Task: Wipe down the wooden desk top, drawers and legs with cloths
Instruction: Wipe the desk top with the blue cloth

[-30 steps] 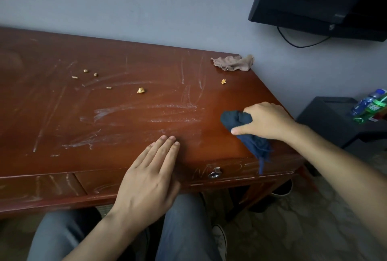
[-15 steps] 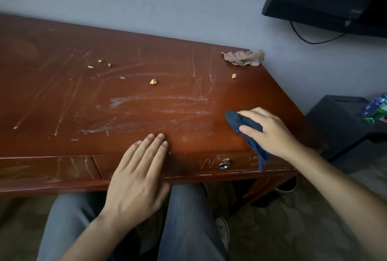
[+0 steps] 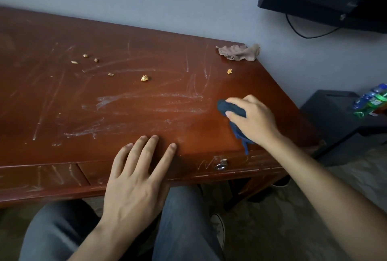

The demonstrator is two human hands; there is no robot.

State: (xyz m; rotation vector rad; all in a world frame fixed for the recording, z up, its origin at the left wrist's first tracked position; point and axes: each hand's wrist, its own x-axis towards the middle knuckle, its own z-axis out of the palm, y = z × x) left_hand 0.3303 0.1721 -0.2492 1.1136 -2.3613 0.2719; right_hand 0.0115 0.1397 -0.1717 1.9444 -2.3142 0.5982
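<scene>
Dark blue cloth (image 3: pixel 231 110) held on the reddish-brown wooden desk top (image 3: pixel 129 97), right of centre.

The right hand (image 3: pixel 254 120) curls its fingers round the cloth; the left hand (image 3: pixel 136 179) lies flat, fingers spread, at the desk's front edge. A crumpled beige cloth (image 3: pixel 238 52) sits at the far right corner.

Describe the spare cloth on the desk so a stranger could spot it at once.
Find the wooden desk top, then follow it to the far right corner by the wall. The crumpled tan cloth lies there untouched, unlike the dark blue cloth gripped by the right hand.
</scene>
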